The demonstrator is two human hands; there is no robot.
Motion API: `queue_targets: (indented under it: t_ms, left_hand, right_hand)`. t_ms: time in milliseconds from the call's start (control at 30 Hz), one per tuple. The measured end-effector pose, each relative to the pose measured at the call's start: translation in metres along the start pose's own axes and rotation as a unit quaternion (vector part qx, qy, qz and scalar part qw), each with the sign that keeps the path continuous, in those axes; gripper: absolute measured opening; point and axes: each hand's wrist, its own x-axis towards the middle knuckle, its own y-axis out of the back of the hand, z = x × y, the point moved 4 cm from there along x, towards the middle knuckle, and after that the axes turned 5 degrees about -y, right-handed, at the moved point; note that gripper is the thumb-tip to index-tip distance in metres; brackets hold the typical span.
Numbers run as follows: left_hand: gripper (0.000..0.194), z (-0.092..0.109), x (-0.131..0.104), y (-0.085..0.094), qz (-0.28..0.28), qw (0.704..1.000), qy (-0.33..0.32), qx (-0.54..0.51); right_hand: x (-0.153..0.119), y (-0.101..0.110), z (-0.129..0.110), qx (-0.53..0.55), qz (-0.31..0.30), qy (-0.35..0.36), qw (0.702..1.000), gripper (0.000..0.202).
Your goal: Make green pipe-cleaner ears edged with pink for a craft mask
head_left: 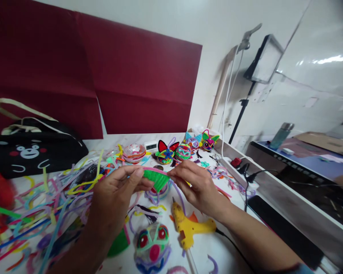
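A green fan-shaped piece [157, 180] with a pink strip along its top edge is held up between both hands. My left hand [117, 190] pinches its left end between thumb and fingers. At the right end, the fingertips of my right hand [197, 184] close on the pink strip. Below them on the white table lies a round face ornament [153, 247] with red eyes and a pink nose. Just right of it rests a yellow glue gun [190, 226]. Another green piece [118, 243] lies partly behind my left forearm.
Colourful pipe cleaners [60, 201] cover the left side. Finished face ornaments [184, 151] stand at the back. A black bag [31, 150] is at the far left, a power strip [240, 173] and black phone [286, 232] at the right.
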Motion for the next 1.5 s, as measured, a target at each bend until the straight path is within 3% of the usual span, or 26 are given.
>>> queue_targets:
  t_ms: [233, 467, 567, 733, 867, 1167, 1500]
  left_hand:
    - [0.022, 0.001, -0.002, 0.000, 0.001, 1.000, -0.002, -0.002]
    - [0.021, 0.002, -0.005, 0.000, -0.013, 1.000, 0.008, 0.011]
    - [0.024, 0.001, -0.005, 0.000, -0.018, 1.000, 0.018, 0.005]
    - [0.026, 0.000, -0.005, 0.001, -0.010, 1.000, 0.021, 0.009]
    - [0.026, 0.004, -0.005, -0.001, 0.002, 1.000, 0.021, -0.001]
    - [0.023, 0.002, -0.006, 0.000, -0.002, 1.000, 0.018, -0.020]
    - [0.024, 0.006, -0.007, -0.003, -0.017, 0.999, 0.002, -0.030]
  right_hand:
    - [0.004, 0.001, 0.006, 0.116, 0.007, -0.073, 0.991, 0.010]
    - [0.004, -0.004, 0.019, 0.218, -0.028, -0.185, 0.958, 0.011]
    - [0.003, -0.008, 0.024, 0.284, -0.052, -0.252, 0.924, 0.016]
    - [0.001, -0.015, 0.026, 0.421, -0.080, -0.344, 0.836, 0.022]
    - [0.001, -0.015, 0.027, 0.450, -0.088, -0.374, 0.806, 0.022]
    - [0.002, -0.016, 0.025, 0.449, -0.094, -0.382, 0.802, 0.023]
    - [0.003, -0.017, 0.024, 0.427, -0.075, -0.348, 0.831, 0.020]
